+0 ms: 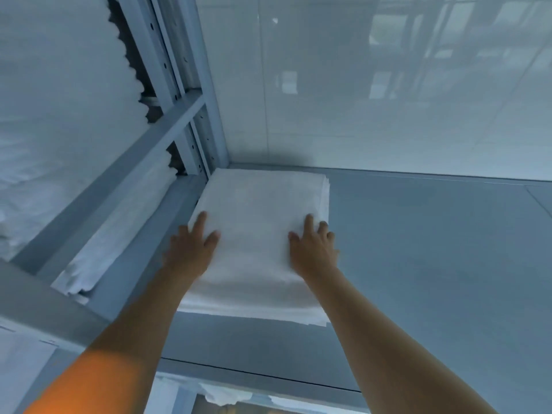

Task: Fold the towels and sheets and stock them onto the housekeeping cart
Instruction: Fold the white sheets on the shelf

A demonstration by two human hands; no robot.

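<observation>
A folded white sheet (260, 201) lies flat on the grey shelf (418, 249), pushed into the back left corner against the metal upright. My left hand (191, 249) rests on its near left part with straight fingers. My right hand (313, 249) presses flat on its near right part, fingers spread. Neither hand grips the cloth. The sheet's near edge hangs slightly rumpled toward me, with several layers showing at its right corner.
A grey metal rack frame (167, 127) runs along the left, with stacked white linens (59, 115) behind it and another folded cloth (89, 270) on its lower level. A glossy white wall (388, 85) backs the shelf. More white cloth (227, 395) shows below the shelf's front edge.
</observation>
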